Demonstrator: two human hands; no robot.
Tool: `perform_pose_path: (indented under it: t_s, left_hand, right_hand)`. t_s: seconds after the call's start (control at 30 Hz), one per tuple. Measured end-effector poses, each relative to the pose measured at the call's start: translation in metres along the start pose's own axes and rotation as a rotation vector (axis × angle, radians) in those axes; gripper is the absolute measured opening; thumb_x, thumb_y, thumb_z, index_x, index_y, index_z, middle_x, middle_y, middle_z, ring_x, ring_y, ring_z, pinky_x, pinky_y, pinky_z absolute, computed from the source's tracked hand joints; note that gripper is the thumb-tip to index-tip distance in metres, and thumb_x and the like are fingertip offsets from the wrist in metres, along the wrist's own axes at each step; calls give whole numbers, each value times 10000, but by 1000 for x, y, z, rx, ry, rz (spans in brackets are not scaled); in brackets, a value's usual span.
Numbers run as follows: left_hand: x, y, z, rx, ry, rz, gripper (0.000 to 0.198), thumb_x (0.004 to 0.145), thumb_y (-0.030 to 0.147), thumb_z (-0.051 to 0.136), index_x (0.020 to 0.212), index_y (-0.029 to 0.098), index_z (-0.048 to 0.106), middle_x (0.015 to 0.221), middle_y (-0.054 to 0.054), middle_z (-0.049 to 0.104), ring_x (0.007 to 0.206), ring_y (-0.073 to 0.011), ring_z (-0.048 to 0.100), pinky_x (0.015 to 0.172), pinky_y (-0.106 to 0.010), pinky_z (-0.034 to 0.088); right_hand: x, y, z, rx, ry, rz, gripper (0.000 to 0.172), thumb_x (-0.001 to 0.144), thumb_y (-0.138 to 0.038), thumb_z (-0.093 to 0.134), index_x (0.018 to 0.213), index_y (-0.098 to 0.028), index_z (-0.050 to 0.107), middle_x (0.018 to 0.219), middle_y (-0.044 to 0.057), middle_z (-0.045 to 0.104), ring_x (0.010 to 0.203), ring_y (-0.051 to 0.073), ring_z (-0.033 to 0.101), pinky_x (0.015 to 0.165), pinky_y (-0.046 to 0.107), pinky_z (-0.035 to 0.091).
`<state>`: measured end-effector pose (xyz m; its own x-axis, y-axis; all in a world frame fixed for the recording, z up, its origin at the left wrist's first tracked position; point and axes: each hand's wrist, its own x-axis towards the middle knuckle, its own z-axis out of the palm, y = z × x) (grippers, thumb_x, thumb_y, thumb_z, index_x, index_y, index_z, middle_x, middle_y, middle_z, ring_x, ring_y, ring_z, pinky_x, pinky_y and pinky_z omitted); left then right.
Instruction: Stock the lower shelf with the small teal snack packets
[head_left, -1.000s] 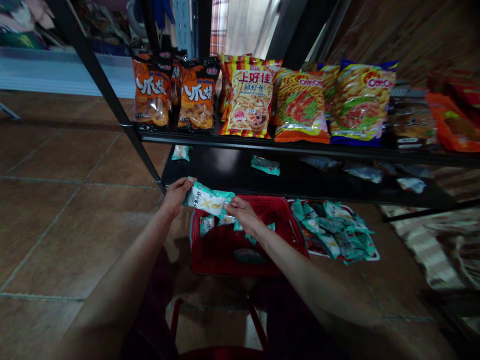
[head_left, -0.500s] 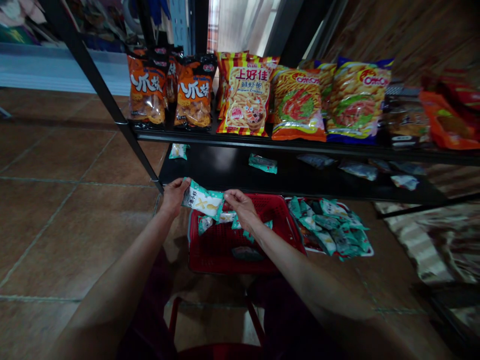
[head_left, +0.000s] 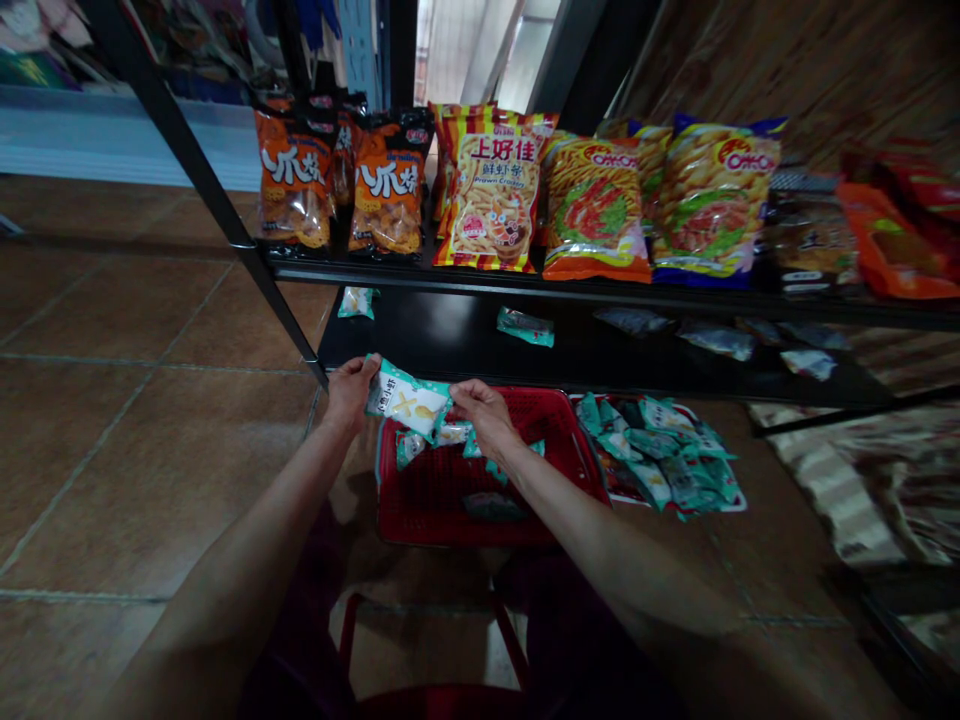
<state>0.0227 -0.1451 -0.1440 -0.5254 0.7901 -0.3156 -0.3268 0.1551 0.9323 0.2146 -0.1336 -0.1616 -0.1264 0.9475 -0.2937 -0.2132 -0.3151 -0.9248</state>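
A small teal-and-white snack packet is stretched between my two hands, its printed face turned up. My left hand pinches the packet's left end, and my right hand pinches its right end. Below it is a red basket with several similar packets near its far side and one darker packet nearer me. The held packet and my right forearm hide part of the basket.
A black lower shelf bears scattered small packets. Larger snack bags, among them a prawn cracker bag, line the shelf above. Right of the basket, a second container is heaped with teal packets. A shelf post rises at left.
Both hands keep their grip on the packet, which has tilted very slightly. Everything else stays in place.
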Motion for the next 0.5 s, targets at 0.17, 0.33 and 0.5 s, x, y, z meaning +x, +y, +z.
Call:
perform_pose_path:
  t_s: [0.17,0.33,0.5]
  left_hand:
    - [3,-3,-1,-40,-9,-73,324,498,365,781,567,156,543,489,59,498,446,-66,439,440,-198,344]
    - [3,-5,-6,4,-33,-126,268,542,317,767,575,145,563,498,51,517,446,-61,448,438,-187,343]
    - [1,-4,-9,23,-100,-227,223,589,282,766,670,129,625,591,-10,619,511,-102,552,491,-210,428]
  right_hand:
    - [-2,-2,2,5,14,44,418,448,-478,816,617,-173,585,578,-41,577,547,88,532,570,240,466]
    - [-4,-5,1,5,44,71,443,421,-479,822,607,-166,568,563,-44,575,530,85,539,535,229,459]
    - [-2,-6,-5,30,57,80,441,399,-458,834,601,-161,580,565,-47,577,514,71,528,501,208,442]
